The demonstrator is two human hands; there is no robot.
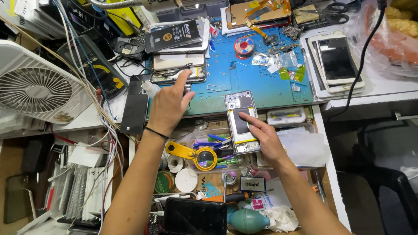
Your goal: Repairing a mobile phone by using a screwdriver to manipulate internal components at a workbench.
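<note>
At the bench edge: an opened phone lies face down, back cover off, half on the blue work mat and half over the open drawer below.
Right hand: the right hand comes in from the lower right, wrist low, palm down, fingers stretched flat; the index fingertip presses on the phone's middle and the other fingers rest along its lower right edge. Nothing is clasped; the hand only pins the phone.
Left hand: the left hand is raised over the mat's left edge, forearm running up from the bottom of the view, a black band on the wrist. Fingers are curled round a small white dropper bottle, its nozzle pointing left, while the index finger sticks up free.
Gap: the hands are well apart, the bottle left of the phone.
Drawer: a yellow magnifier lies among coloured pry tools.
Left side: a white fan stands beside tangled cables.
</note>
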